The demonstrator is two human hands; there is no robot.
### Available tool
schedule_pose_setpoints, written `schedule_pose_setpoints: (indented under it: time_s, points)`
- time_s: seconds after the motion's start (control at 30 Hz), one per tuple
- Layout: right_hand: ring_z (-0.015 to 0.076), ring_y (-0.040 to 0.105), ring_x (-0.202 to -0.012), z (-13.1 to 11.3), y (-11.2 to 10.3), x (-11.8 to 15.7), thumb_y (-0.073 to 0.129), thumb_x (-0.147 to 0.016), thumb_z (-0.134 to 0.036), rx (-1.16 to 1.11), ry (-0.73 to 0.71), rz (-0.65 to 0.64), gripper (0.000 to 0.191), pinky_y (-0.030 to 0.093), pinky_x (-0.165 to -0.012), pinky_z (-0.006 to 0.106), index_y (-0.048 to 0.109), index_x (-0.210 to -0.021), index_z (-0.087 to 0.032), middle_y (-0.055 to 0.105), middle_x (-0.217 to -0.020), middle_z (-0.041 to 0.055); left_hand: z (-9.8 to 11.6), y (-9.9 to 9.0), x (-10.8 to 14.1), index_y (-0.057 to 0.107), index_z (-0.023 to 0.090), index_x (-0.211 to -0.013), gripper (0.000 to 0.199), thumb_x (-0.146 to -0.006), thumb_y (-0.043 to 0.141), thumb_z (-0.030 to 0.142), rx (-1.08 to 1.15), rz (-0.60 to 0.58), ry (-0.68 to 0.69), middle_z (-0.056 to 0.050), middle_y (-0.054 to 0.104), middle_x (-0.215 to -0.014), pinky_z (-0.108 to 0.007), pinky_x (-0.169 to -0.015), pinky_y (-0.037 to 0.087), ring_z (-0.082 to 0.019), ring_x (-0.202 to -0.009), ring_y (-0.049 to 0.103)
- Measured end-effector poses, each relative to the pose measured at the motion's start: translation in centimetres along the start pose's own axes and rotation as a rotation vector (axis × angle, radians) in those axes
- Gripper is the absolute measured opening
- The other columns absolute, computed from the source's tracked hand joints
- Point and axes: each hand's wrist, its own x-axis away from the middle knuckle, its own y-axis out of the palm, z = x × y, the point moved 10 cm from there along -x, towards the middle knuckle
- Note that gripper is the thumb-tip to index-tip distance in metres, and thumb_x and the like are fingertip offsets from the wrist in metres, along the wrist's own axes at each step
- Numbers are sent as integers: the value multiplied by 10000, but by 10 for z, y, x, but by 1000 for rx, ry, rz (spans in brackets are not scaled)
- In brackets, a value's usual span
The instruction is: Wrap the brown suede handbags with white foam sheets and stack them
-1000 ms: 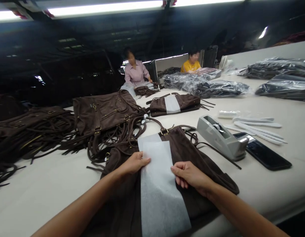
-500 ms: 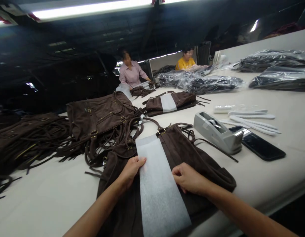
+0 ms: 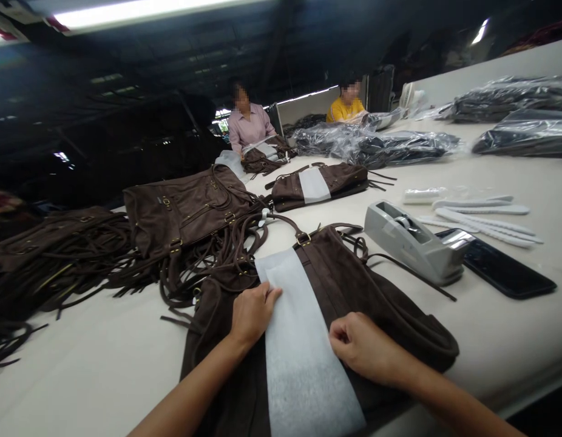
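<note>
Head view: the white sheet (image 3: 303, 340) lies lengthwise over the dark brown bag (image 3: 367, 291) on the table (image 3: 94, 364). Left hand (image 3: 253, 312), partly curled, pinches the sheet's left edge. Right hand (image 3: 365, 346), loosely closed, meets its right edge (grip unclear). Tape dispenser (image 3: 413, 243) stands beside the phone (image 3: 504, 264).

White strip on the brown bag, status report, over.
Left hand at strip's left edge; right hand at its right edge. Strip lies over bag. Tape dispenser beyond, off the strip.
</note>
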Motion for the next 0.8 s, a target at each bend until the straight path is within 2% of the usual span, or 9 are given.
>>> schedule_pose_setpoints:
  time_s: [0.2, 0.3, 0.4, 0.5, 0.6, 0.73, 0.8]
  points:
    - [108, 479, -515, 3, 3, 1, 504, -738, -159, 55, 0, -9, 244, 231, -489, 247, 489, -494, -161, 554, -507, 2, 9, 4, -2, 588, 194, -742, 354, -936, 480, 470, -189, 23, 90, -61, 611, -723, -296, -602, 317, -220, -687, 575]
    - [115, 479, -512, 3, 3, 2, 503, -735, -159, 64, 8, -13, 254, 224, -487, 252, 464, -484, -169, 557, -504, 7, 18, -6, -1, 588, 164, -908, 310, -909, 544, 471, -256, 116, 147, -110, 594, -933, -348, -766, 407, -273, -908, 548]
    - [108, 464, -506, 2, 3, 2, 497, -733, -151, 72, 8, -17, 258, 218, -490, 253, 437, -482, -171, 540, -499, 1, 31, -10, 1, 566, 144, -977, 261, -896, 585, 392, -293, 158, 228, -134, 546, -1021, -424, -915, 392, -302, -1008, 482]
    - [100, 444, -506, 0, 3, 1, 492, -720, -129, 84, 7, -28, 254, 211, -493, 253, 408, -483, -170, 506, -491, -10, 48, 2, 4, 568, 178, -929, 99, -941, 482, 227, -276, 72, 369, -89, 552, -976, -383, -908, 413, -253, -968, 497]
    - [97, 432, -506, -1, 4, 0, 490, -703, -115, 89, 6, -39, 248, 211, -495, 251, 389, -483, -171, 470, -481, -18, 61, 13, 9, 568, 199, -1018, 214, -945, 385, 115, -228, -49, 488, -64, 575, -1057, -311, -921, 429, -205, -1021, 520]
    - [104, 435, -517, -3, 3, 0, 487, -685, -107, 80, -12, -39, 245, 215, -496, 248, 379, -475, -173, 455, -475, -15, 71, 17, 14, 559, 167, -1162, 394, -899, 295, 39, -194, -189, 489, -101, 585, -1118, -310, -898, 460, -208, -1032, 575]
    - [109, 442, -519, -4, 4, 1, 487, -691, -118, 68, -25, -48, 250, 216, -494, 247, 383, -471, -175, 464, -474, -10, 77, 23, 19, 481, 141, -1321, 459, -903, 302, 75, -181, -258, 455, -147, 583, -1165, -340, -892, 475, -234, -1028, 609]
